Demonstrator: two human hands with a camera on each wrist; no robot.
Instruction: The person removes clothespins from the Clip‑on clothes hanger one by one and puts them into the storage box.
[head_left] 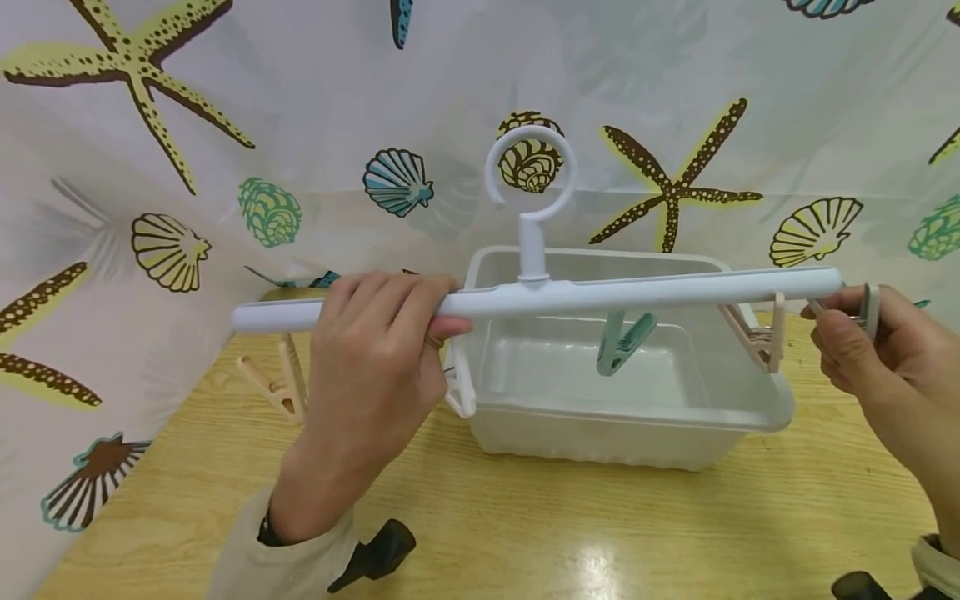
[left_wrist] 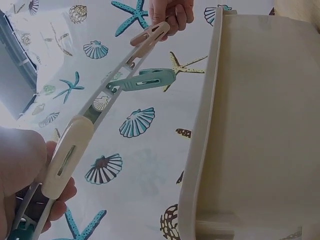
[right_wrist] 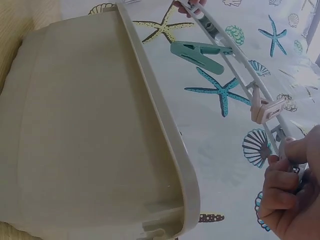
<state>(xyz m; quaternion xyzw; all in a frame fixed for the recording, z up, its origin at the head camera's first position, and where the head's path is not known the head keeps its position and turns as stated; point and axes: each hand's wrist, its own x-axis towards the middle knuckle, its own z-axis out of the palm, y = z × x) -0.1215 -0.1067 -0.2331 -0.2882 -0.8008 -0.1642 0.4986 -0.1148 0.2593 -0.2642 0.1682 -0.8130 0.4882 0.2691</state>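
Observation:
A white clip hanger [head_left: 637,292] with a ring-shaped hook is held level above a basin. My left hand [head_left: 375,367] grips its bar left of the hook. Under the bar hang a beige clothespin [head_left: 288,387], a white clothespin [head_left: 462,385], a green clothespin [head_left: 622,346] and a pink clothespin [head_left: 776,333]. At the bar's right end, my right hand [head_left: 885,350] pinches a light grey clothespin [head_left: 872,310] between thumb and fingers. In the right wrist view, the fingers [right_wrist: 280,190] largely hide that clothespin, so its attachment to the bar cannot be told.
The white plastic basin [head_left: 630,437] stands on a wood-grain table [head_left: 450,533], just beneath the hanger. Behind it hangs a pale curtain [head_left: 315,100] printed with starfish and shells. Black straps with camera mounts [head_left: 382,550] sit at both wrists.

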